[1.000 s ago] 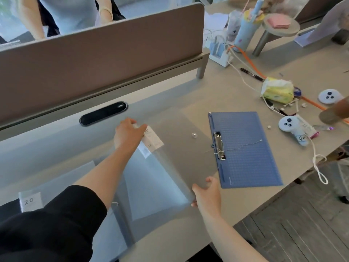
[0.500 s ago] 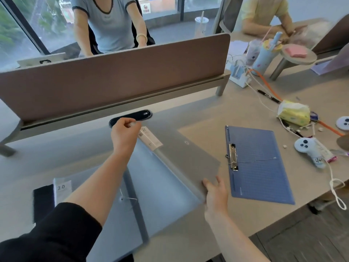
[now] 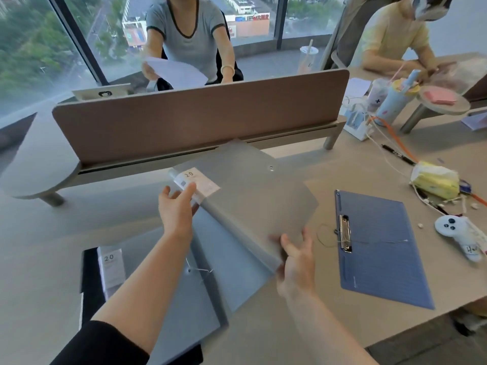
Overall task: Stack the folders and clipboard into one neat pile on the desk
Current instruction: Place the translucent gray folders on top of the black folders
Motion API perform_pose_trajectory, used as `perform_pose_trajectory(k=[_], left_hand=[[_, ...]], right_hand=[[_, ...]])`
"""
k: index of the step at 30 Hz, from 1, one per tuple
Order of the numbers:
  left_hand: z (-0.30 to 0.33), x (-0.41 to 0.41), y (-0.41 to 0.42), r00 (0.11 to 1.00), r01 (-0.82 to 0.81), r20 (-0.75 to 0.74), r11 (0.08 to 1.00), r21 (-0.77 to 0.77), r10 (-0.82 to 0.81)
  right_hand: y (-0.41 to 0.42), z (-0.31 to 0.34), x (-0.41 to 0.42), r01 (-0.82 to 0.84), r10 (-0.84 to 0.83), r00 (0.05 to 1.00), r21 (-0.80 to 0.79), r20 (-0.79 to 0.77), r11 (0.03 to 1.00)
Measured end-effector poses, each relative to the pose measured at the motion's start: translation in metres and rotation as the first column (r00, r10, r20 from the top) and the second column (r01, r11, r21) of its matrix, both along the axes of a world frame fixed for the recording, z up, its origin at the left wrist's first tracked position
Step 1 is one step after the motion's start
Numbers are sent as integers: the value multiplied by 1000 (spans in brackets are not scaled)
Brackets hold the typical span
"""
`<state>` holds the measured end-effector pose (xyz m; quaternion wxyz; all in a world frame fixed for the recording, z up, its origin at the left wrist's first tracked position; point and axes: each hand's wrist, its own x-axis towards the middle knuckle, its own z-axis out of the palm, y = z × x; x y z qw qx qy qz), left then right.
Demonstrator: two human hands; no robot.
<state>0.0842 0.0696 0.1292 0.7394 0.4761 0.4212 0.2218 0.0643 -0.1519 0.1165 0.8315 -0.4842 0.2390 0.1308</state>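
A grey translucent folder [image 3: 250, 196] with a "20" label is lifted off the desk and tilted, its far edge raised toward the divider. My left hand [image 3: 176, 209] pinches its labelled corner. My right hand [image 3: 297, 262] grips its near right corner. Under it lies a second grey-blue folder [image 3: 163, 280] with its own "20" label, on top of something black [image 3: 88, 285]. A blue clipboard [image 3: 379, 248] with a metal clip lies flat on the desk to the right, apart from both hands.
A brown divider panel [image 3: 200, 119] crosses the back of the desk [image 3: 52, 259]. A white controller [image 3: 458, 233], a yellow tissue pack [image 3: 434, 180], cables, a pen and cups sit at the right. People sit beyond the divider and at the far right.
Both hands have raised the grey folder off the lower folder and tipped its far edge upward. The view has tilted up. The clipboard has not moved.
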Motion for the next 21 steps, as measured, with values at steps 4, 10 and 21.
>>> perform_pose_trajectory(k=[4, 10, 21], left_hand=[[4, -19, -24, 994, 100, -29, 993, -59, -102], [17, -32, -41, 999, 44, 34, 994, -97, -41], [15, -47, -13, 990, 38, 141, 996, -84, -26]], right_hand=[[14, 7, -5, -72, 74, 996, -41, 59, 997], [28, 17, -14, -95, 107, 986, -100, 126, 990], [18, 0, -13, -37, 75, 991, -301, 115, 953]])
